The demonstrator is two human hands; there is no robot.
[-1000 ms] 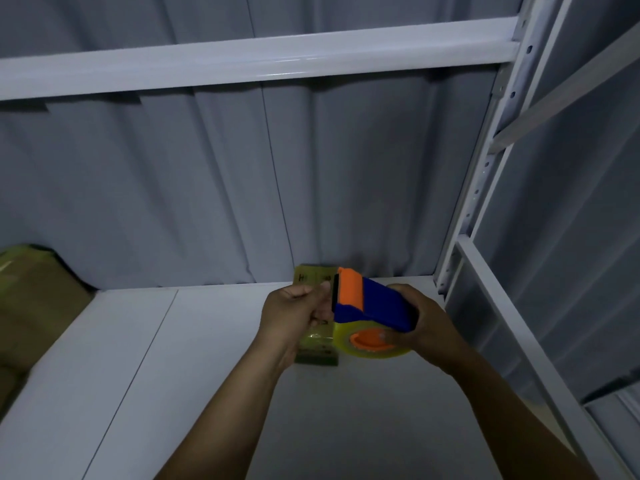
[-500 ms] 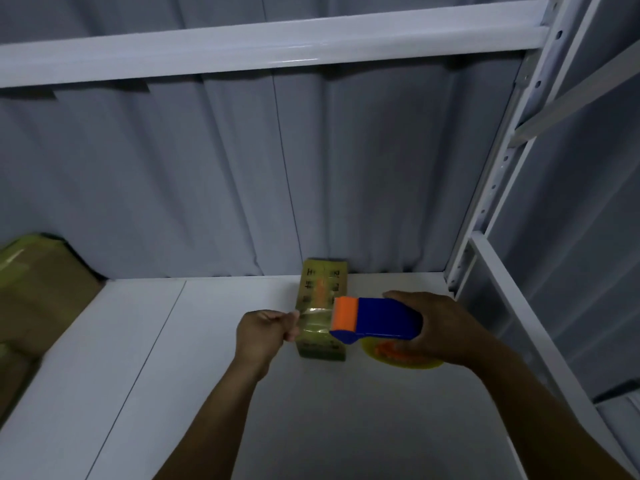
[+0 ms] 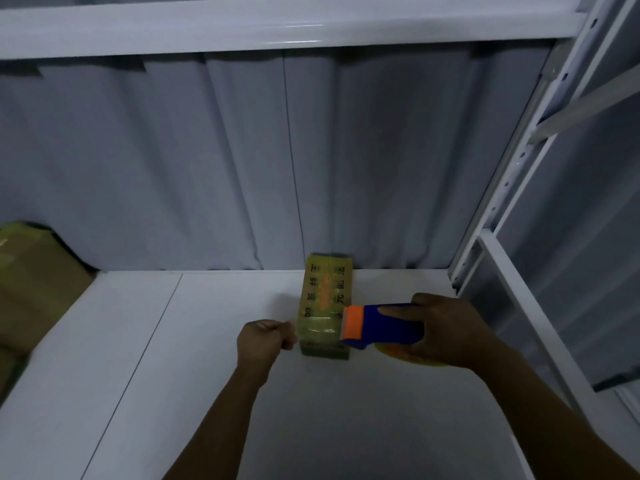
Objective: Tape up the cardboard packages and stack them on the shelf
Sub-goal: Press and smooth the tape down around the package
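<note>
A small yellowish cardboard package (image 3: 327,292) with black characters lies on the white shelf board (image 3: 207,393) near the back wall. My right hand (image 3: 446,330) grips a blue and orange tape dispenser (image 3: 384,325) at the package's right side, its yellow roll showing underneath. A strip of clear tape (image 3: 317,329) runs from the dispenser across the package's near end to my left hand (image 3: 265,339), which pinches the tape's free end just left of the package.
A large brown taped box (image 3: 31,289) sits at the shelf's left end. A white upper shelf beam (image 3: 277,26) crosses overhead. A white perforated upright post (image 3: 512,174) and side rail bound the right. Corrugated grey wall behind.
My hands have spread apart: the left drew the tape end leftward, the right carried the dispenser right and down beside the package, stretching tape across it.
</note>
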